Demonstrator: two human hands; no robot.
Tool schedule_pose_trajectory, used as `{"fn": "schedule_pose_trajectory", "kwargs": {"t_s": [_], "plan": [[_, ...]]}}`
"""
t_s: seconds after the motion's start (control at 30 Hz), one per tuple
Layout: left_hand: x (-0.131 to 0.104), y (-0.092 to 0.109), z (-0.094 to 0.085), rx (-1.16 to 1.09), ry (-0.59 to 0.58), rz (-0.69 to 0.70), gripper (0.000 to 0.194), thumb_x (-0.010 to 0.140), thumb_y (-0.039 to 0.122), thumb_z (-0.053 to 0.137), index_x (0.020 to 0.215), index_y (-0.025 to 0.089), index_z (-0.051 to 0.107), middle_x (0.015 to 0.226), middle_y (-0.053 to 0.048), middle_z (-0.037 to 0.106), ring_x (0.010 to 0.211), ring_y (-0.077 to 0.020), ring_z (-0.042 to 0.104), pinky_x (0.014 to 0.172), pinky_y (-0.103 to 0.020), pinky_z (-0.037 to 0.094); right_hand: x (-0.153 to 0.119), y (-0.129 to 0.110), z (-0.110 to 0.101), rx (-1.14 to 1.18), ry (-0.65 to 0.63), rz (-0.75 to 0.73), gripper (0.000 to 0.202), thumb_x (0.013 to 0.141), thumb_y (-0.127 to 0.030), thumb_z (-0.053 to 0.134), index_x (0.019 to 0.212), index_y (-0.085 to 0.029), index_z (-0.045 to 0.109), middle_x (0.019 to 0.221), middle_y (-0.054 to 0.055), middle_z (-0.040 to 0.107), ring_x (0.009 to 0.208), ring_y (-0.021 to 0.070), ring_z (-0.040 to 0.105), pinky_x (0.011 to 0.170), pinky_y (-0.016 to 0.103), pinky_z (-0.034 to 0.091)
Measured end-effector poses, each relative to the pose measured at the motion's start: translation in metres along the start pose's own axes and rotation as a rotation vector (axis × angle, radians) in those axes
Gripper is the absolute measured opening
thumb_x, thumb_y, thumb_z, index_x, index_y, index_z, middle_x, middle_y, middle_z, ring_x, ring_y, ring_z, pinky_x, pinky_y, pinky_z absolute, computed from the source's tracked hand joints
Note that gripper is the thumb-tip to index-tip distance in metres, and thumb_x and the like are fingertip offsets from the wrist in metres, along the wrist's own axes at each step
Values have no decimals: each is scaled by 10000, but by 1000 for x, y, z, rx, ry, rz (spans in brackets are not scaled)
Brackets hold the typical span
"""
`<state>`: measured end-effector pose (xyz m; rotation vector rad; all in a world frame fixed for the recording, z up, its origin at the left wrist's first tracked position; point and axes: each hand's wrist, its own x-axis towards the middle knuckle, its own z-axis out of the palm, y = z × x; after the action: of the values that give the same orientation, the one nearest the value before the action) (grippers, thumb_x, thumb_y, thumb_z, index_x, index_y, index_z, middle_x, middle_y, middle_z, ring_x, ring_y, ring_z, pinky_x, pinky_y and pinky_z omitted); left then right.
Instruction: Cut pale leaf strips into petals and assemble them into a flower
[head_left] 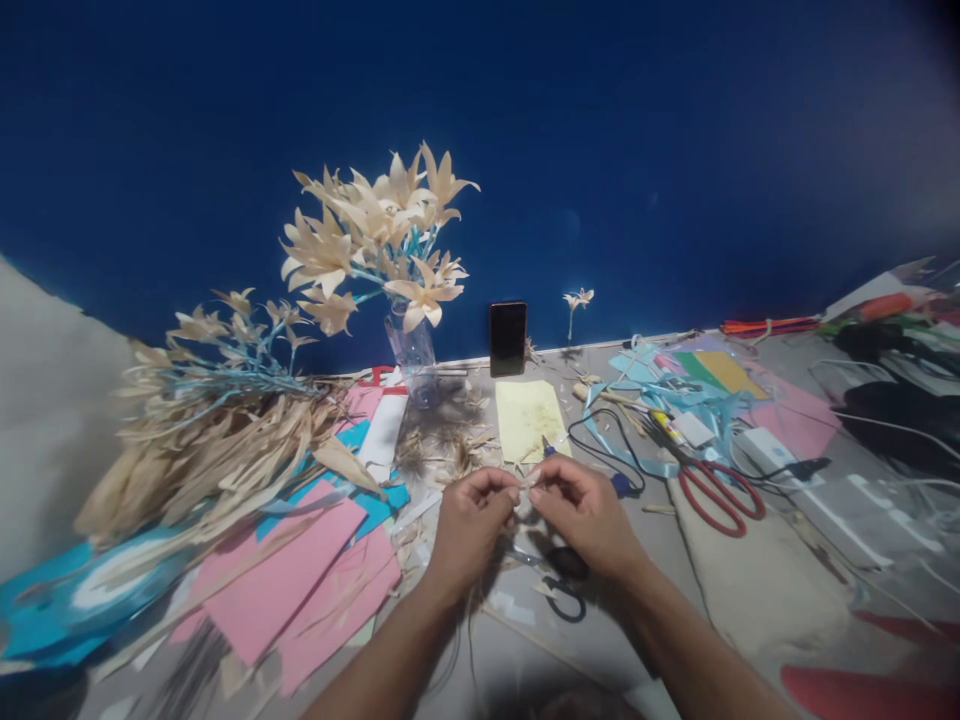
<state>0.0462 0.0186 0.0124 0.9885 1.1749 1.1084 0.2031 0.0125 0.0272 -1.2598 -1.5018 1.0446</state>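
Note:
My left hand [478,520] and my right hand [583,512] meet at the middle of the table, thumbs and fingers pinched. Between the fingertips is a small pale strip of dried husk [528,482], mostly covered by them. Just below the hands lies a pair of black-handled scissors [566,600], partly hidden by my right hand. A yellow sheet of paper [525,410] with brownish specks lies just beyond my fingers. Beside my right hand, a blue-handled tool [622,486] with a black cord rests on the table.
Husk flowers [390,205] stand in a clear plastic bottle [414,360], left of a propped phone [508,340]. Dried husks [225,450] and pink paper [289,560] spread at left. Red-handled scissors [721,497], blue ribbon [716,415] and a white power strip [862,520] lie right.

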Motion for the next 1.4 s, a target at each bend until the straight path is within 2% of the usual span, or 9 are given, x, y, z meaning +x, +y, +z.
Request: {"fn": "schedule_pose_trajectory", "kwargs": {"t_s": [0.17, 0.43, 0.63, 0.87, 1.13, 1.4], "plan": [[-1, -1, 0, -37, -4, -8, 123, 689, 257, 760, 711, 144, 719, 537, 19, 616, 484, -93, 523, 517, -210, 408, 0, 1, 1, -45, 41, -59, 98, 796, -284, 664, 806, -187, 666, 759, 13, 603, 611, 131, 463, 550, 239, 390], [-1, -3, -1, -54, -16, -4, 174, 669, 275, 800, 770, 144, 748, 621, -11, 679, 505, -106, 568, 529, -226, 454, 0, 5, 3, -103, 85, -101, 136, 834, -295, 637, 746, -193, 618, 705, 0, 552, 598, 135, 450, 543, 248, 375], [0, -2, 0, -15, -2, 17, 94, 676, 230, 759, 696, 149, 716, 557, 7, 633, 499, -107, 550, 513, -213, 422, 0, 1, 1, -60, 38, -104, 64, 814, -251, 628, 804, -189, 641, 780, 16, 601, 633, 141, 469, 574, 252, 390], [-2, -2, -1, -28, -33, 55, 72, 682, 205, 718, 681, 153, 668, 549, 26, 592, 506, -93, 502, 519, -206, 391, 0, 1, 2, -76, 54, -125, 83, 833, -246, 614, 784, -189, 649, 748, 13, 596, 621, 138, 467, 569, 255, 374], [-1, -2, -2, -110, -113, 1, 99, 670, 218, 726, 716, 151, 670, 590, 21, 593, 510, -94, 521, 527, -216, 410, 0, 2, 2, -54, 71, -102, 97, 827, -263, 618, 779, -183, 645, 742, 9, 593, 604, 133, 459, 548, 250, 373], [0, -6, -5, -159, -133, -30, 145, 719, 250, 741, 696, 141, 648, 532, 13, 588, 491, -96, 525, 533, -215, 399, 0, 1, 0, -7, 32, -48, 114, 814, -287, 614, 798, -177, 634, 751, 6, 568, 623, 132, 463, 555, 245, 371]]}}
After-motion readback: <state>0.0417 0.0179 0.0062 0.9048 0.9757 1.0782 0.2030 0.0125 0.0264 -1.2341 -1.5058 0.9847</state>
